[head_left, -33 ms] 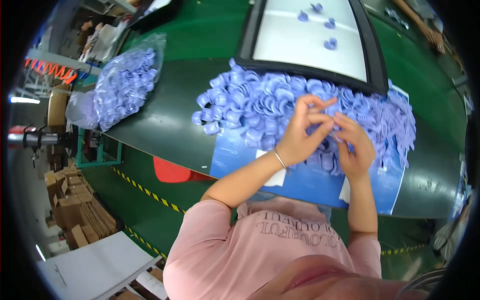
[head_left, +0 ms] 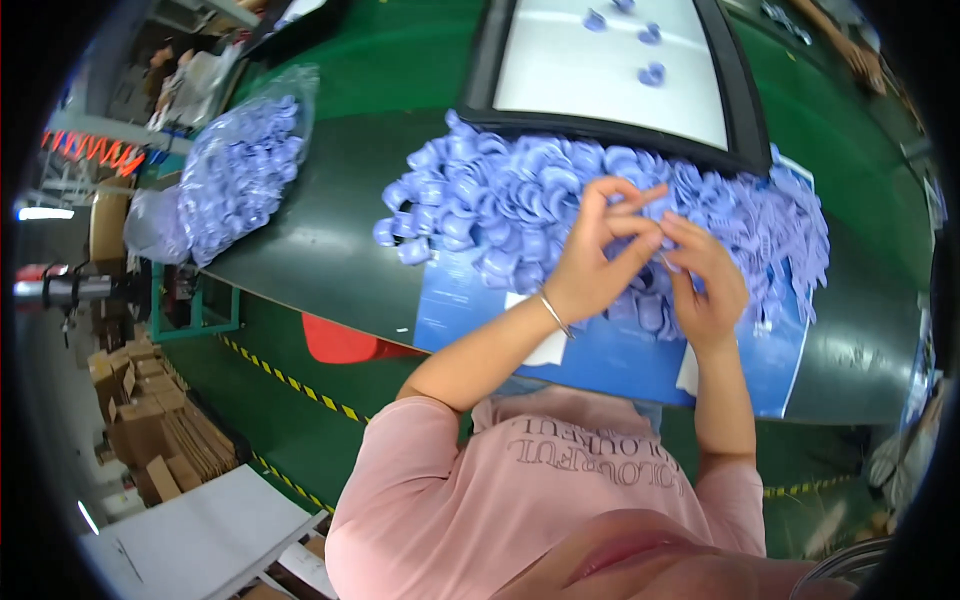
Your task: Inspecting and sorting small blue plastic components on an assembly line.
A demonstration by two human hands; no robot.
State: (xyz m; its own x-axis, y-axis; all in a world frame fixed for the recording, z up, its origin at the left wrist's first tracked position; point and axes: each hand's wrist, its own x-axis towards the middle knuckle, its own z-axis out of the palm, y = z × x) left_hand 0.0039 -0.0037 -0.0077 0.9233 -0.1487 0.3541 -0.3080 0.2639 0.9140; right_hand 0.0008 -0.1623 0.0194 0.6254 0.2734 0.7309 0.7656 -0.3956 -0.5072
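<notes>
My left hand point(head_left: 596, 255) and my right hand point(head_left: 708, 290) meet above a heap of purple-blue curved plastic pieces point(head_left: 535, 180). Both have bent fingers, with thumb and fingertips brought together in a pinch. Whatever sits between the fingertips is too small and hidden to make out. A bangle point(head_left: 556, 314) circles my left wrist. To the right of my hands, the heap turns into flatter, strip-like purple pieces point(head_left: 775, 235). Under the heap lies a blue sheet point(head_left: 470, 315) on the dark tabletop.
Beyond the heap stands a black-rimmed tray point(head_left: 610, 85) with a white floor and several small purple pieces point(head_left: 651, 74). A clear bag of purple pieces point(head_left: 240, 165) lies at the left. A red stool point(head_left: 340, 340) is below the table edge. Another person's hand point(head_left: 862, 65) shows at far right.
The whole view has shifted slightly, so the table and tray sit a little higher and further left. My hands keep nearly the same pinched pose over the heap.
</notes>
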